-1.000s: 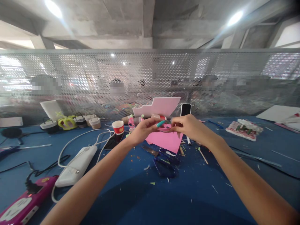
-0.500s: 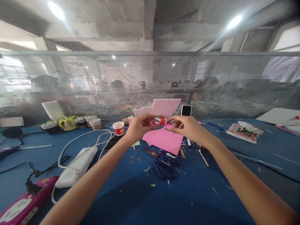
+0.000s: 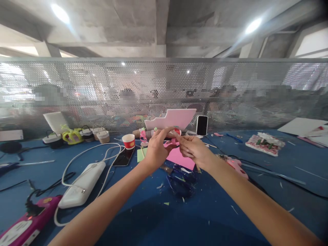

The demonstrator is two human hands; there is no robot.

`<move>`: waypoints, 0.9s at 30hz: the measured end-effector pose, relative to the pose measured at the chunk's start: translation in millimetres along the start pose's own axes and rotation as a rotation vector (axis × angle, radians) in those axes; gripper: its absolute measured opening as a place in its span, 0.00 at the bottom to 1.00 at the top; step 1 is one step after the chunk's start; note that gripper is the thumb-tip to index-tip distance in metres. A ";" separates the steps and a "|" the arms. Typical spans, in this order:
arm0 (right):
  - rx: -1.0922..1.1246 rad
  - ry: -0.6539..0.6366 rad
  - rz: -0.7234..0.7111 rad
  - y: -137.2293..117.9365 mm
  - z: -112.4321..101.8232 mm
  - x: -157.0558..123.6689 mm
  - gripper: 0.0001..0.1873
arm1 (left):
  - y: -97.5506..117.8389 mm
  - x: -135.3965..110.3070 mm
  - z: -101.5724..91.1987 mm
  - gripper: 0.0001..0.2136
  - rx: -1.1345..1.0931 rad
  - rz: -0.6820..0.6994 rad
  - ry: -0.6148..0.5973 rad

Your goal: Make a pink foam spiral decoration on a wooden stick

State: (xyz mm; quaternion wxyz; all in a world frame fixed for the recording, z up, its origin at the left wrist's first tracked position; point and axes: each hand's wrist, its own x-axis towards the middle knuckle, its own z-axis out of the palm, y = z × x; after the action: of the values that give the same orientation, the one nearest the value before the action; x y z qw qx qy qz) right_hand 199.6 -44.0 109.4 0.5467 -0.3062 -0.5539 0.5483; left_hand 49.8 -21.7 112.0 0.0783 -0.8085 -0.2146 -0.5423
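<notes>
Paper curl (image 3: 171, 142), small and pink, is held up off the table where the fingertips of both hands meet. The left hand (image 3: 156, 150) has thumb and fingers closed on its near end, forefinger stretched out over the top. The right hand (image 3: 193, 150) has its fingertips bunched together and pressed onto the other end. By the look of it the piece is feather-light, thin and floppy. It would likely crease or tear under a hard squeeze, so a soft pinch at the two ends suits it better than a grip across the middle.

Directly beneath the fingers lies a pink paper sheet (image 3: 180, 160) on the blue table (image 3: 210, 212). Nearer the body than the fingers, dark-handled scissors (image 3: 180, 178) lie among paper scraps. Beyond the fingertips stands a pink foam cutout (image 3: 170, 119), with a small dark-screened gadget (image 3: 202, 125) just to its right.

Left of the left hand's fingers stands a red paper cup (image 3: 128, 141), upright; what it holds is hidden from this angle. Farther left is a row of little handled baskets (image 3: 87, 132), their insides also out of sight. A phone (image 3: 124, 157) and a white power bank (image 3: 82, 184) with its cable lie between those and the left forearm.
</notes>
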 end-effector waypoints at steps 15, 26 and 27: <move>0.014 0.006 -0.146 0.0 -12.2 8.6 0.14 | -26.6 8.4 -19.0 0.25 -0.497 -1.002 -0.624; 0.059 -0.060 -0.057 4.7 -17.2 8.8 0.10 | 0.6 0.4 5.3 0.24 -1.130 -1.177 -0.520; 0.070 -0.080 -0.033 5.1 -19.0 9.7 0.10 | 2.6 -2.2 8.4 0.21 -1.081 -1.133 -0.457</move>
State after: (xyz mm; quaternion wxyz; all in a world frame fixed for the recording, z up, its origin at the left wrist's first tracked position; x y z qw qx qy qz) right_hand 214.1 -28.7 103.4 0.5437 -0.2554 -0.5607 0.5700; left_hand 57.4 -21.6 107.0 -0.6544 -0.5941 -0.3104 -0.3501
